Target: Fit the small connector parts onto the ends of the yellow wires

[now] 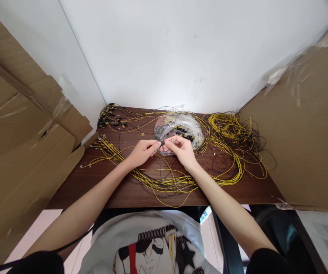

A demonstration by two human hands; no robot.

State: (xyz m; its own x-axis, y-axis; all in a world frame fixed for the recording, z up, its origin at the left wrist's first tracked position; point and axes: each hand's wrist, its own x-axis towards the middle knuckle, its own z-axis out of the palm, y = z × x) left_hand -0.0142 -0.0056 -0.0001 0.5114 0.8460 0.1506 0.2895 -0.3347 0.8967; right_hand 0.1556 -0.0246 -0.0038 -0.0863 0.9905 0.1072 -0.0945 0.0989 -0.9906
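My left hand [146, 151] and my right hand [180, 150] meet over the middle of the brown table, fingertips pinched close together. Between them is a small black connector [161, 144], gripped from both sides; its details are too small to make out. Just behind the hands lies a clear plastic bag [196, 127] holding black and yellow small parts. A bundle of yellow and black wires [164, 185] curves across the table under my wrists, its white-tipped ends fanning out at the left.
A tangled heap of yellow and black wires [232, 131] lies at the right. Wire ends with black connectors [104, 118] are gathered at the back left. Cardboard walls [303, 125] flank the table [75, 192], and a white wall [164, 57] rises behind it.
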